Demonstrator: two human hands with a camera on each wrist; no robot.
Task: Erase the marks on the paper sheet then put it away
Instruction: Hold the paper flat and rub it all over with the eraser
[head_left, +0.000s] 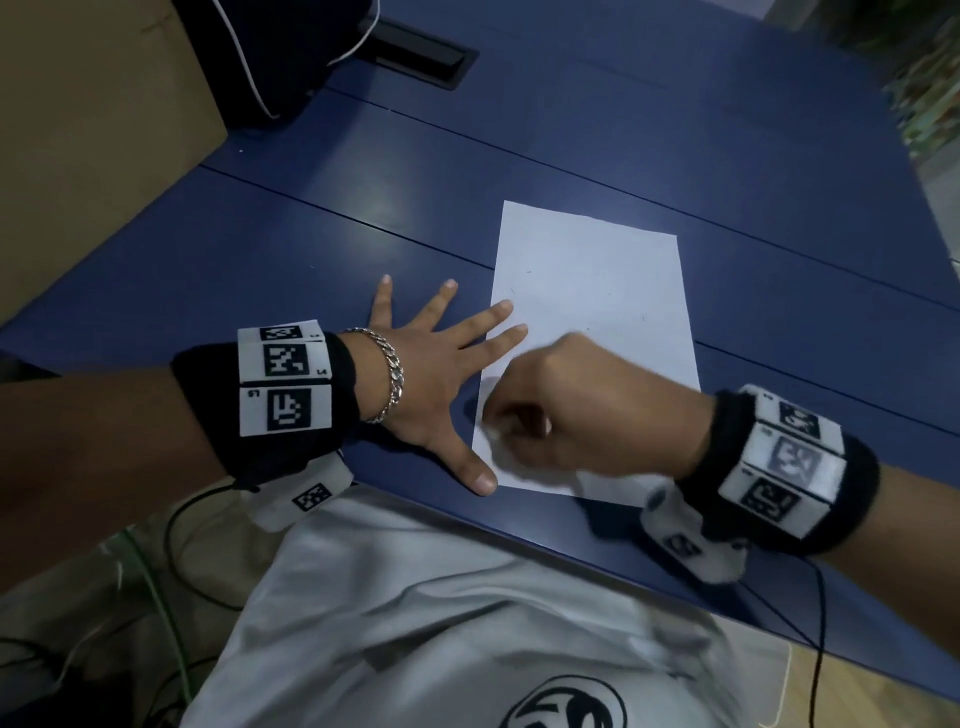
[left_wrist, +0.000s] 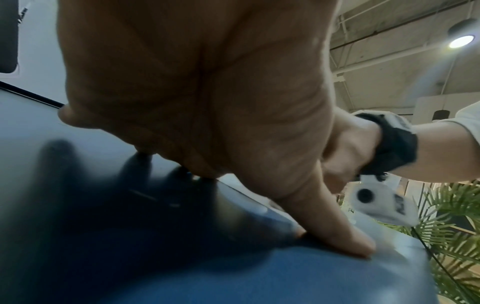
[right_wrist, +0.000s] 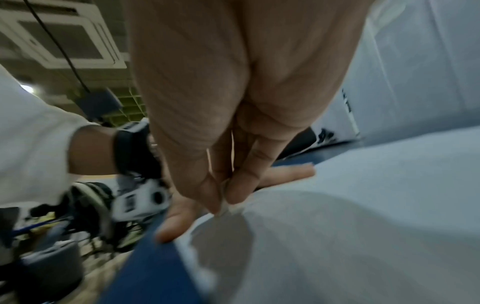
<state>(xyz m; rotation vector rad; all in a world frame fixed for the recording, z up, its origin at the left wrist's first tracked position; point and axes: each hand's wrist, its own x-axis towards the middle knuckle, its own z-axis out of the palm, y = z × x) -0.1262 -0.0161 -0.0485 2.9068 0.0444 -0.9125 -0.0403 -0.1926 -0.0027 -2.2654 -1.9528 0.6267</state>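
The paper sheet (head_left: 592, 332) lay flat on the blue table (head_left: 291, 249), near its near edge. The left hand (head_left: 431, 379) was spread flat, fingers apart, two fingertips and the thumb pressing the sheet's left edge. The right hand (head_left: 566, 410) pinched a small white eraser (right_wrist: 224, 207) (blurred) against the sheet's near-left corner.

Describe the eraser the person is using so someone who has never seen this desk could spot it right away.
Start at the blue table, then find the white paper sheet lying on it. At the sheet's near left corner, the right hand pinches a small white eraser against the paper. Only a pale sliver shows between thumb and fingertip; the left hand beside it lies flat and holds nothing.
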